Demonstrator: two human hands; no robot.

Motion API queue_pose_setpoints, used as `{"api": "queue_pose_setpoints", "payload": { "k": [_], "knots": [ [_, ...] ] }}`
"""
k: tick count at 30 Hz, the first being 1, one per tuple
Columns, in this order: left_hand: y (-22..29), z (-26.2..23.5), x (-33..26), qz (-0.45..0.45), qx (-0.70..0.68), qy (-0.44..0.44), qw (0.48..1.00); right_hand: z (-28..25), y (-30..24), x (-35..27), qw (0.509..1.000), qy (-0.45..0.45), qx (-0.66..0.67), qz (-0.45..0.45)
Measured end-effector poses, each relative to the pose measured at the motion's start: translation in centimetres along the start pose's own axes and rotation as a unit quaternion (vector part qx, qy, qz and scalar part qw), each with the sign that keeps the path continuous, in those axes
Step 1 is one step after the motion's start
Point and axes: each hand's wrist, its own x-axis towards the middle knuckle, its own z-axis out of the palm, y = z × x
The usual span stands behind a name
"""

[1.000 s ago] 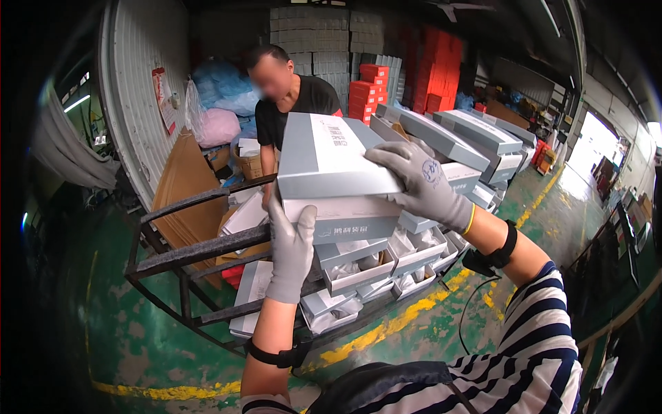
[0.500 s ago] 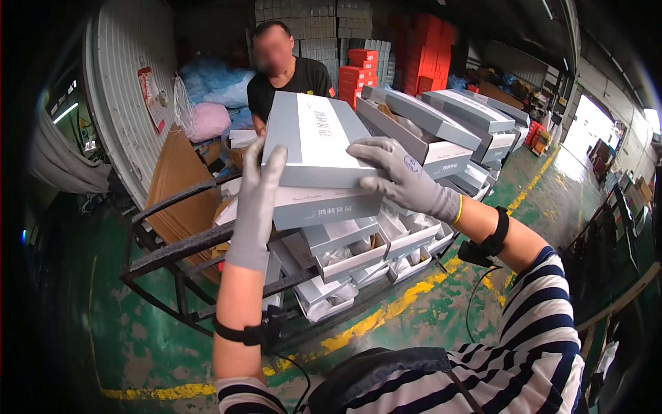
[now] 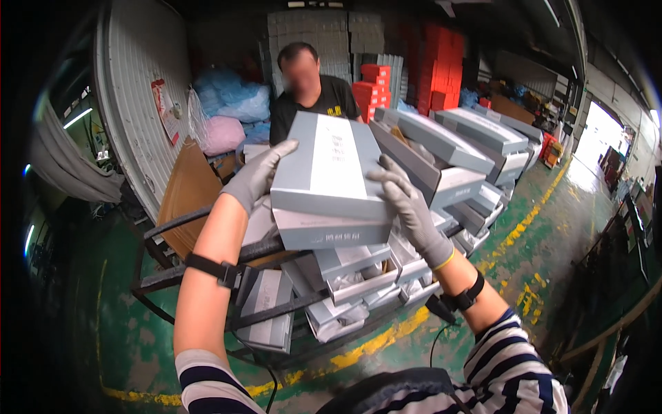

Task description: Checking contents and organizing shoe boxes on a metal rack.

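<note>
A grey cardboard box lid (image 3: 289, 165) with a white band down its middle sits on top of a matching box base (image 3: 331, 231), slightly askew on it. Both my hands wear grey knit gloves. At the lid's left side, my left hand (image 3: 258, 176) grips the edge, fingertips near the far left corner. My right hand (image 3: 412, 207) holds the opposite side, fingers on the top edge. The undersides of both grips are hidden. More open grey boxes (image 3: 358, 283) with white-wrapped contents lie stacked beneath.
A dark metal rack frame (image 3: 265, 247) runs along the left of the pile. Across it stands a co-worker (image 3: 338, 96) in a black shirt. Further lidded grey boxes (image 3: 441, 141) lie to the right. Red box stacks (image 3: 441, 69) and a cardboard sheet (image 3: 183, 186) stand behind.
My left hand has slid farther along the lid's left side, and my right hand has shifted to its right edge. The view has moved; the lid still rests on its base.
</note>
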Motion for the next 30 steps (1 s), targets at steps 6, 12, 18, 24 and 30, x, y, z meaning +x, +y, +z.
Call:
{"api": "queue_pose_setpoints", "payload": {
  "k": [6,12,18,24,30],
  "knots": [
    [-1.5,-4.5,6.4,-0.074,-0.059,-0.025,0.995,1.2,1.5,3.2,0.998,-0.014,0.021,0.053],
    [-1.2,-1.4,5.8,-0.031,0.042,-0.034,0.998,-4.9,3.9,7.5,0.844,-0.059,0.424,0.324],
    [-5.1,-7.0,9.0,0.048,-0.009,-0.033,0.998,-3.0,3.0,8.0,0.860,-0.032,0.370,0.350],
    [-4.5,-7.6,11.4,0.042,-0.153,-0.074,0.985,-1.7,3.6,8.5,0.876,-0.024,0.365,0.316],
    [-4.1,-9.2,13.3,0.026,-0.036,-0.043,0.998,-2.3,3.9,8.8,0.890,-0.033,0.333,0.310]
  ]
}}
